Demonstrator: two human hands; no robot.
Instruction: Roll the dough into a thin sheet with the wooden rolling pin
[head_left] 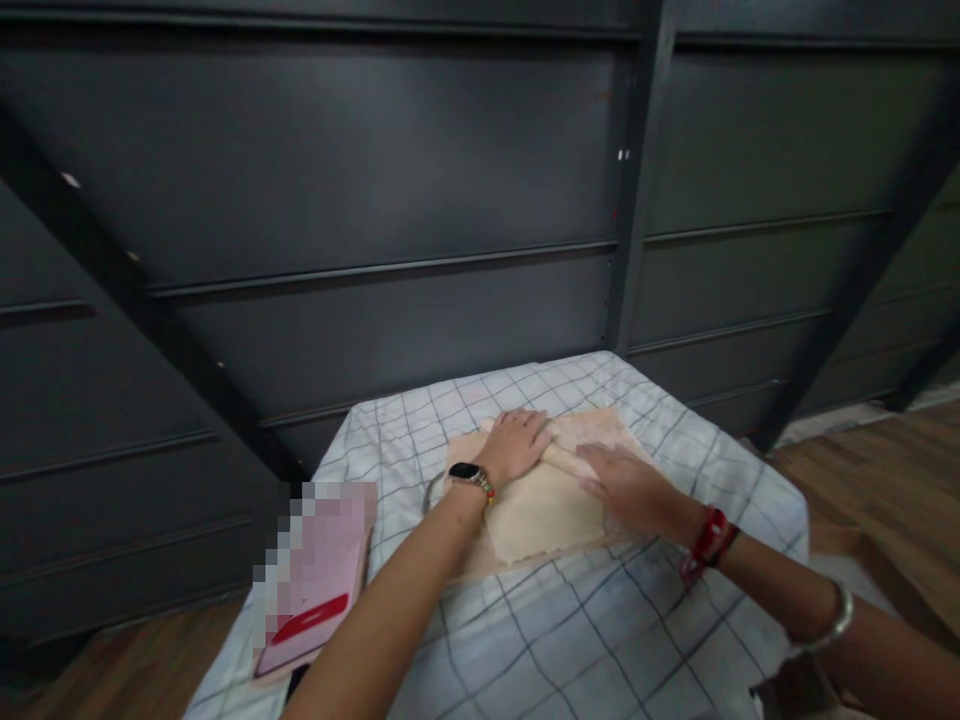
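Note:
A pale, flat sheet that looks like rolled-out dough (544, 520), with ragged edges, lies on a thin beige mat (476, 568). Across it runs a pale rod shaped like a rolling pin (568, 460); its ends are under my hands. My left hand (517, 443) rests on the rod's far left end, palm down, with the fingers stretched out. Over the near right end lies my right hand (626, 485), fingers extended to the left and somewhat blurred. Whether the rod is separate from the sheet or a rolled part of it, I cannot tell.
A white checked cloth (570, 630) covers the table. To the left is a pink, flat case or book (326, 590) with a red patch, partly pixelated. A dark metal panel wall (390, 170) stands behind the table. An open cardboard box (870, 560) is on the wooden floor at right.

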